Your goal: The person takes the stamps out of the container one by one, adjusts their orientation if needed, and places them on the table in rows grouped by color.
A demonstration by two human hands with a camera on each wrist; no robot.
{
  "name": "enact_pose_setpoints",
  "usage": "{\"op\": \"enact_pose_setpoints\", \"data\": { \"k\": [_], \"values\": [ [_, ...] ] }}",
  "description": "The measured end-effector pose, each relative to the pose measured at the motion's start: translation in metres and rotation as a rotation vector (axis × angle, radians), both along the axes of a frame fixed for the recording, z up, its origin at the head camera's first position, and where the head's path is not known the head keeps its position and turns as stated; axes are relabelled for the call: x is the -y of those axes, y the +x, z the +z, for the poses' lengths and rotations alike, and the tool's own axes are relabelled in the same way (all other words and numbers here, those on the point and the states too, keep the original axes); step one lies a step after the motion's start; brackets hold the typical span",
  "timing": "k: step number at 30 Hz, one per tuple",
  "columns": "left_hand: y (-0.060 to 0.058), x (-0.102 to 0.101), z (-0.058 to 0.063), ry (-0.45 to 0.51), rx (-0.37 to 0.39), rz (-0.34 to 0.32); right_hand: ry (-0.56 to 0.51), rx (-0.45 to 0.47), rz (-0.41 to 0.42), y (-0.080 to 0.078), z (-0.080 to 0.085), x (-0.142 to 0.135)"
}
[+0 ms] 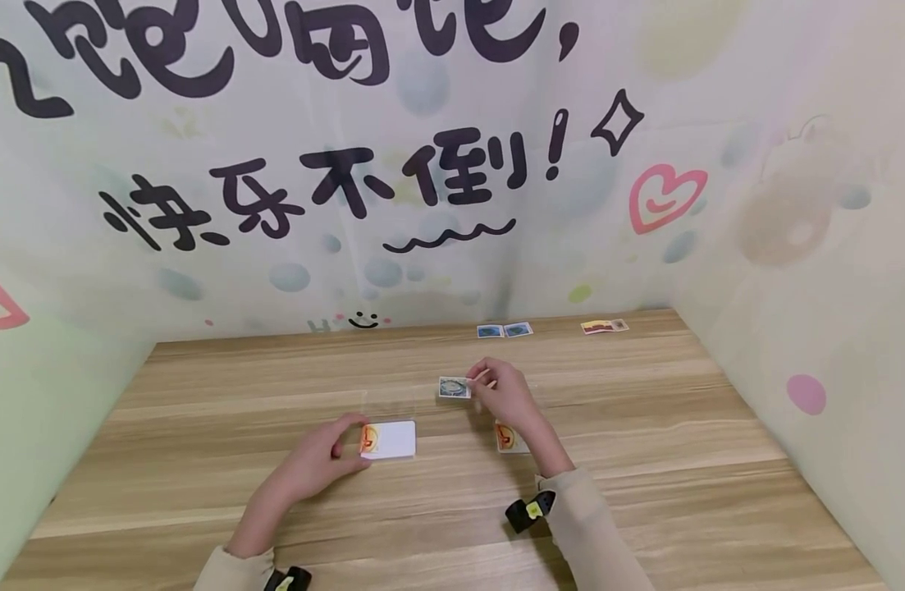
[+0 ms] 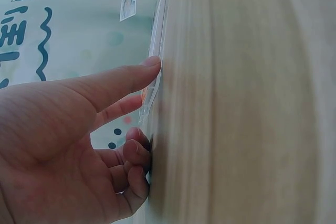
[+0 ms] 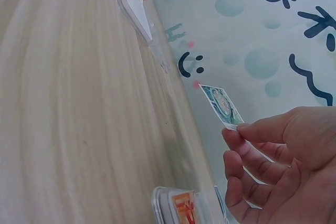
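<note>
Right hand pinches a small card between thumb and fingertips, its lower fingers loosely bent. Left hand grips the left end of a clear box, thumb at the near edge and forefinger at the far edge, while its other fingers curl in beside the table; I cannot tell whether they touch it.

A pale backdrop fills the rear, printed with big dark characters, a wavy line, bluish spots and a pink heart. Below it spreads the wood-grain table. Beige sleeves cover the forearms, and 2 black wrist straps show at the cuffs.

On the table, the left box lies flat with a white face up and an orange picture at its left end; a clear flap extends behind it. To its right lies the right box, also with an orange picture, partly hidden under the right wrist.

The held card, white-edged with a greenish picture, is raised off the table, farther back than the 2 boxes and between them from side to side. Near the back edge lie 2 blue cards side by side, and well to their right some red and yellow cards; their exact count is unclear.
</note>
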State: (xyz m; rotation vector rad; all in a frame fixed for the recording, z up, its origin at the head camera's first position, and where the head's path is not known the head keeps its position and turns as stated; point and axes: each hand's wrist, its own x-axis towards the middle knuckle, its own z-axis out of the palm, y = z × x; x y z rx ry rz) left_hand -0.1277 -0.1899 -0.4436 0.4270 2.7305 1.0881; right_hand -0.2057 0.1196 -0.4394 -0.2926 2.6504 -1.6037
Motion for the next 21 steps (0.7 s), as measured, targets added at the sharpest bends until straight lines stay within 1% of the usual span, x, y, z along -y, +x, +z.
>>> {"op": "enact_pose_setpoints", "data": {
  "k": [7,14,21],
  "values": [
    [0.0006,-0.0005,0.0011,0.007,0.003,0.001,-0.012,-0.003,0.008,-0.0009,0.0009,-0.0005],
    [0.0005,-0.0002,0.0007,0.007,0.005,0.002,0.017,0.006,-0.008,-0.003,0.0027,-0.0011],
    [-0.0003,0.0011,-0.0009,0.01,0.001,0.0,0.034,0.01,-0.004,-0.0044,0.0031,-0.0024]
  ]
}}
